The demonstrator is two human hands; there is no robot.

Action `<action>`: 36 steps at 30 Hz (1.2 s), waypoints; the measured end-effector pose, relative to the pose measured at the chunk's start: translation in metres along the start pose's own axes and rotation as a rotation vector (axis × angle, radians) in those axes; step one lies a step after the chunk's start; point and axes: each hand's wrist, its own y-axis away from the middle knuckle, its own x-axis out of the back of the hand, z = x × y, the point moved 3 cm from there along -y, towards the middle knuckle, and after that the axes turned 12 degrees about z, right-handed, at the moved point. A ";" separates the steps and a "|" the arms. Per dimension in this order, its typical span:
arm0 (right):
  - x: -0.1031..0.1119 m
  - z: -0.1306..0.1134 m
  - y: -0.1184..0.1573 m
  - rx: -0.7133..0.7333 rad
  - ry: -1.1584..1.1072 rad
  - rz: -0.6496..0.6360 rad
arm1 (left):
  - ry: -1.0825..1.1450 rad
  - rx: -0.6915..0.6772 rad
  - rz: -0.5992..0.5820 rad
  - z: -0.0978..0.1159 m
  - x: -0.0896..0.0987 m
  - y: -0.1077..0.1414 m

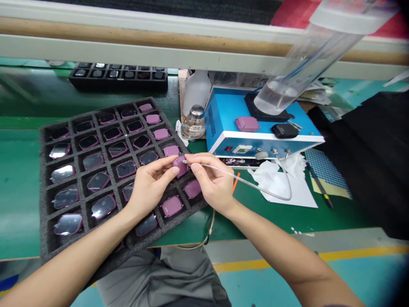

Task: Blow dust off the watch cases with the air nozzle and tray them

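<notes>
The pink rounded-square casing [180, 166] sits right in my grip, pinched between the fingers of my left hand [151, 183] and held up just above the foam tray. My right hand [211, 185] is closed on a thin metal nozzle [204, 163], its tip touching the casing's upper edge, and a clear tube [252, 184] curves away from it past my wrist toward the bench. Under and left of my hands, the black foam tray [43, 192] holds rows of similar casings, pink backs and glossy dark faces, one to a cell. Ahead of my right hand stands a blue bench unit [223, 111], with a pink casing [247, 124] and a black casing [284, 130] on top. Just left of that unit are a glass dispensing bottle [197, 124] and a white plastic bottle [197, 91]. White wipes [271, 179] lie beyond my right hand on the green bench mat [19, 179], and a second black tray [118, 76] sits farther back.
</notes>
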 end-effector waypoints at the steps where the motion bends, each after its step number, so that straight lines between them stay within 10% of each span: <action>1: 0.000 0.000 0.000 0.002 -0.006 -0.001 | 0.000 0.001 -0.002 0.000 0.000 0.000; 29: -0.001 0.000 0.000 -0.002 0.028 0.004 | -0.009 -0.022 -0.005 -0.002 -0.001 0.000; 36: 0.004 0.005 0.007 -0.075 -0.025 0.111 | -0.595 -0.297 -0.157 0.035 0.014 -0.003</action>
